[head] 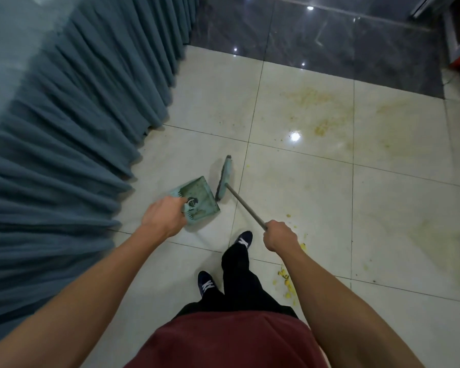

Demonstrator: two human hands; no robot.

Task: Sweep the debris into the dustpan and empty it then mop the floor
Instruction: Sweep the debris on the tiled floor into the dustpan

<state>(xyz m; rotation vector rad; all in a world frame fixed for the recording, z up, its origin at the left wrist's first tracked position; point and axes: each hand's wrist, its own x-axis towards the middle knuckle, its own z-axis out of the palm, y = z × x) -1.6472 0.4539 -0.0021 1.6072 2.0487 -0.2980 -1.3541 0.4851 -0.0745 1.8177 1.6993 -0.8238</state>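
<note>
Debris (pixel 287 284): yellow crumbs on pale tile, behind and below the right hand (pixel 279 235), near the feet. That hand is fisted round the broom (pixel 225 179) handle; the head lies ahead-left of it, beside the dustpan (pixel 199 199). Left hand (pixel 165 217) grips the pan's handle. Right hand is nearer the crumbs.

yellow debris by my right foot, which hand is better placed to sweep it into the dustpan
Right. The right hand already grips the broom handle, and the yellow debris lies on the floor on that side. The left hand holds the dustpan, which sits by the broom head, ready to catch.
</note>
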